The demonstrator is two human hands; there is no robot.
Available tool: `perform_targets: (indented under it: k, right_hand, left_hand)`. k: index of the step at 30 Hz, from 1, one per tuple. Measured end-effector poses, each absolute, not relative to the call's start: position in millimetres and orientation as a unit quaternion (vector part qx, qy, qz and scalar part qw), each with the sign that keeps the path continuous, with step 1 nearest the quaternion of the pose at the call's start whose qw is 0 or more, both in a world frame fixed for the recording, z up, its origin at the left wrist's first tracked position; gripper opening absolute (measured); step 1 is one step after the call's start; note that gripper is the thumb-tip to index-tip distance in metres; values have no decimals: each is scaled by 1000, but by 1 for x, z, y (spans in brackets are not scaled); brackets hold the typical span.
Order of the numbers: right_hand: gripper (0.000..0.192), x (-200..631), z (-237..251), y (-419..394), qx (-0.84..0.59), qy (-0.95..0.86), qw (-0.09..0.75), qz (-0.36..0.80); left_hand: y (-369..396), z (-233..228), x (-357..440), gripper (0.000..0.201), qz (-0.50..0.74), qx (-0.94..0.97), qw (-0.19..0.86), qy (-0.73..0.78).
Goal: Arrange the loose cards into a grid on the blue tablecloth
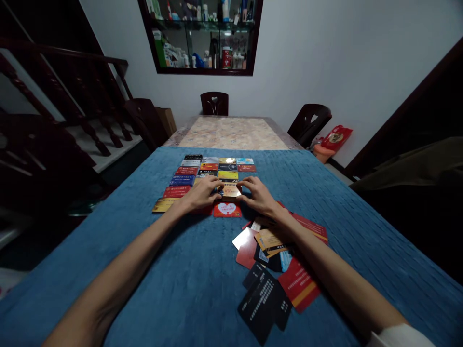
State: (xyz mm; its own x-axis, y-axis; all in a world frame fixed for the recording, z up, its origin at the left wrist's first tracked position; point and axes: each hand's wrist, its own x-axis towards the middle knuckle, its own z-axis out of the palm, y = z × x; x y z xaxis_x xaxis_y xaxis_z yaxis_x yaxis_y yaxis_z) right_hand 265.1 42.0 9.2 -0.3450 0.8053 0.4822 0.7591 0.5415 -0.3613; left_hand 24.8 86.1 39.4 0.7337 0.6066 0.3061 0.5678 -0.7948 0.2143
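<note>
I am reading "VIP" in red on the gold card [230, 192], which is lying between both hands; the finer print is staying too small for me. My left hand [204, 193] is curving narrowly, thumb and fingertips meeting the card's left edge, while my right hand [258, 195] is mirroring it at the right edge; I cannot tell whether either is gripping or only steadying. Just nearer than the fingertips, one red card [227, 209] is showing a pale heart. Left of my left hand, six cards are forming the outer column, the blue card [182, 180] sitting fourth from the far end. Beyond my right hand, two cards are making the shortest column, a pale blue card [245, 161] lying farther than a reddish card [246, 168]. Under my right forearm, loose cards [247, 257] are overlapping, partly hidden, uncountable.
</note>
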Motion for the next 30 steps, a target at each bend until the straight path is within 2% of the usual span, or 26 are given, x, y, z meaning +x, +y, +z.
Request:
perform_targets:
  k: [15, 30]
  right_hand:
    - [27, 267, 1, 44, -498, -825, 256, 74]
    - [18, 267, -1, 45, -493, -838, 227, 65]
  left_hand:
    - [90, 25, 25, 23, 160, 931, 78, 317]
    - [89, 26, 24, 20, 134, 939, 36, 314]
